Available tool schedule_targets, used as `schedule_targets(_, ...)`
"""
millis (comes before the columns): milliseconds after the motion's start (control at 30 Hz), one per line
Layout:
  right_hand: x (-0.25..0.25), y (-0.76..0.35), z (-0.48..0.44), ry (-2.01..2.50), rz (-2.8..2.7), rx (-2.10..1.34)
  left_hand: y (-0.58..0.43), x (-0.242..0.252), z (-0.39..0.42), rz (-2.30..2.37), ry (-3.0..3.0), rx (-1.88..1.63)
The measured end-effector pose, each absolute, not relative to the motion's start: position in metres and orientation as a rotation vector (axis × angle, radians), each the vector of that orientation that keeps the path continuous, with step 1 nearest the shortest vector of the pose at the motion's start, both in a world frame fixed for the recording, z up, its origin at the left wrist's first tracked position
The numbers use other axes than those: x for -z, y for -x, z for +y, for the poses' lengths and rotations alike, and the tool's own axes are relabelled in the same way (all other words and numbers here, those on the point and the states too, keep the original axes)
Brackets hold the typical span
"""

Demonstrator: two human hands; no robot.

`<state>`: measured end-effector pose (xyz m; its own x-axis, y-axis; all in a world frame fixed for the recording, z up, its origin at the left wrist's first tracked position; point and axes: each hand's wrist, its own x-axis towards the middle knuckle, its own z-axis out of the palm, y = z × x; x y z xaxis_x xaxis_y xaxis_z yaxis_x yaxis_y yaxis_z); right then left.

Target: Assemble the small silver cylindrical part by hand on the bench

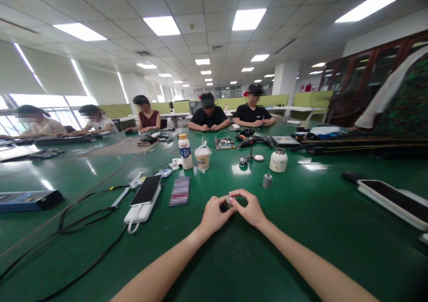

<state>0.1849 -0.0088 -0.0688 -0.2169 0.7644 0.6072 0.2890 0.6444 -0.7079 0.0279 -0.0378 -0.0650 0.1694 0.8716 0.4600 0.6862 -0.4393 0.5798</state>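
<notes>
Just above the green tabletop, a small silvery round piece [229, 200] is pinched between my two hands, mostly covered by the fingers. My left hand [216, 214] grips it from the left with thumb and forefinger. From the other side, the thumb and forefinger of my right hand [249, 207] close on its top and edge. What exactly the piece is, I cannot make out. Beyond my right hand stands a grey metal cylinder [267, 181], upright and apart from both hands. A white jar [278, 161] with a drawn face is farther back.
A bottle [185, 152] and a lidded cup [202, 157] stand ahead. Left lie a phone [146, 190] on a white power bank [142, 210] and black cables [83, 217]. A circuit board [224, 143] and power drill [249, 140] lie beyond. Several people sit around the table.
</notes>
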Motion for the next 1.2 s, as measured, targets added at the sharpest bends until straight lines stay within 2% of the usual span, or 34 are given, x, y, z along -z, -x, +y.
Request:
schedule_targets(500,0.046,-0.190,-0.001,0.925,-1.875,-0.524,-0.028,0.063,-0.039,1.510,-2.227,-1.096)
schedule_targets(900,0.088,-0.225,0.029,1.111,-1.866,-0.369,-0.029,0.060,-0.041,1.530,-2.216,-1.103)
schedule_targets(1200,0.082,-0.219,0.022,1.033,-1.870,-0.492,-0.029,0.062,-0.040,1.525,-2.210,-1.099)
